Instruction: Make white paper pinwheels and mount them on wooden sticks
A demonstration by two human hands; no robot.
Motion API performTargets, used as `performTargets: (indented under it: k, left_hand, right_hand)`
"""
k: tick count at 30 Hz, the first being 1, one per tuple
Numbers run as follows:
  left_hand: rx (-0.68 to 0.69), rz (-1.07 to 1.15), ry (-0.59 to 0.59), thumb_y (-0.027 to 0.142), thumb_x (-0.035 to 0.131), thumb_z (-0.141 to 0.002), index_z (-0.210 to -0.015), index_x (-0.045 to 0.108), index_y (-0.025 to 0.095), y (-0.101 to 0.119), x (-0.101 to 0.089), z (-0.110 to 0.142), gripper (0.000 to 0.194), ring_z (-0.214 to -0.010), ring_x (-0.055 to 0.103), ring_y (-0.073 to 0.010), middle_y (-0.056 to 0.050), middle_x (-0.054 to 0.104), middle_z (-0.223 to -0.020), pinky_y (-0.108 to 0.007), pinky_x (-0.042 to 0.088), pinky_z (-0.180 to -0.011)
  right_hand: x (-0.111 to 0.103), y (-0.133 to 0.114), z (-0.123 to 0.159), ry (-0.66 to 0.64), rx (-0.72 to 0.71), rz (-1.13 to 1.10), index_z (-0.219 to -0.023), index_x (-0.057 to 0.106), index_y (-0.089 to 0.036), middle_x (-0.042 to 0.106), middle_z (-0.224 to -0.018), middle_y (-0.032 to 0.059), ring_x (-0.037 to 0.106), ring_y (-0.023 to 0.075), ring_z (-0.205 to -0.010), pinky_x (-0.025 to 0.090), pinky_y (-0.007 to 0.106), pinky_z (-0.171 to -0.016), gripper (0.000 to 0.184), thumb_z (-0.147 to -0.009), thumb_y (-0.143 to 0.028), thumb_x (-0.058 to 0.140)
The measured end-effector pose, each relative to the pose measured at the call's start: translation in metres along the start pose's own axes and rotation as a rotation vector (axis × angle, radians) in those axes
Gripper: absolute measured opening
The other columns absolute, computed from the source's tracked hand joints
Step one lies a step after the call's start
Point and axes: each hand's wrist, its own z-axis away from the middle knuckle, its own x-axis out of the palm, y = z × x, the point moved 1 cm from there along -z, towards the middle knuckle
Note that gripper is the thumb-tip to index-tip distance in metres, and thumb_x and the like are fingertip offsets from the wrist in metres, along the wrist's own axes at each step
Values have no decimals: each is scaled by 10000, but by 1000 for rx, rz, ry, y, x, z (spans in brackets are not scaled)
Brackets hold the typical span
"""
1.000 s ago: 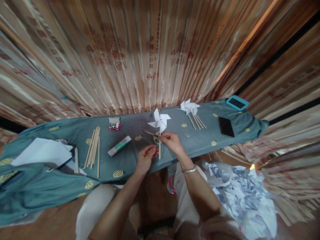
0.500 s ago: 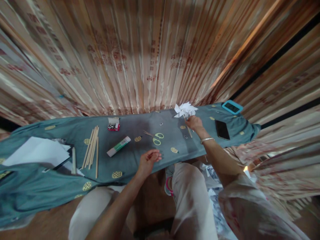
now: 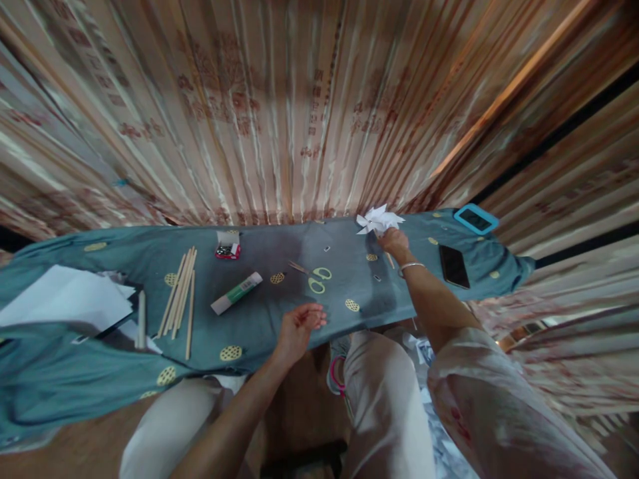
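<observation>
Head view: right hand (image 3: 394, 244) at the white paper pinwheels (image 3: 379, 218), right of centre.
Whether its fingers grip them, I cannot tell; left hand (image 3: 298, 327), below centre, fingers loosely half-curled, near scissors (image 3: 310, 273).

Small, home-like craft corner, viewed from where I sit. Curtains (image 3: 279, 113) with reddish plant motifs and written characters hang close along the back edge of my worktop (image 3: 264, 243) and around its right end, giving the space a domestic look. The green cloth (image 3: 124, 256) over the top, patterned with yellow pineapples, agrees with this. Handicraft is indicated by white paper (image 3: 64, 299) near the left end, wooden sticks (image 3: 177, 293), a glue stick (image 3: 236, 293), scissors (image 3: 317, 279) between the front and back edges, and paper pinwheels (image 3: 380, 218) at the back edge. Whether dwelling or small workroom, I cannot tell.
</observation>
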Motion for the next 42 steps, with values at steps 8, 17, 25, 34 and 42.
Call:
performTargets:
  k: [8, 17, 25, 34, 42]
  left_hand:
    - [-7, 39, -37, 453, 938, -438, -748, 740, 129, -3, 1, 0, 491, -607, 652, -158, -76, 724, -693, -278, 484, -629]
    - [9, 6, -45, 380, 900, -543, -763, 727, 133, -7, 3, -1, 373, -620, 647, -150, -67, 718, -710, -273, 487, -636]
    - [31, -100, -6, 298, 780, -682, -762, 729, 148, -7, 2, 8, 178, -627, 664, -149, -56, 727, -717, -270, 515, -664]
    - [127, -198, 7, 259, 748, -639, -639, 753, 199, -1, -16, 19, 61, -624, 649, -182, -38, 723, -636, -300, 530, -687]
    - [130, -150, -31, 385, 807, -602, -606, 729, 173, 14, -28, 46, 226, -575, 577, -147, -20, 659, -571, -274, 479, -639]
  right_hand:
    - [5, 0, 12, 68, -77, 9, -1221, 584, 54, 663, -989, 350, 671, 411, -964, 540, 537, -779, 602, -927, -452, 446]
    - [-13, -5, 30, 90, -122, 27, -1107, 630, 51, 670, -943, 348, 665, 407, -948, 522, 510, -782, 493, -928, -368, 442]
    - [3, -75, 126, -153, -346, -101, -877, 707, -145, 735, -903, 197, 703, 309, -853, 498, 391, -755, 294, -940, -336, 493]
    - [30, -128, 185, 58, -552, -414, -1108, 666, -138, 719, -1099, 173, 640, 285, -1035, 468, 380, -933, 306, -931, -317, 492]
    - [56, -132, 192, 214, -587, -473, -1182, 624, -60, 627, -1254, 235, 524, 320, -1138, 415, 475, -989, 418, -976, -314, 363]
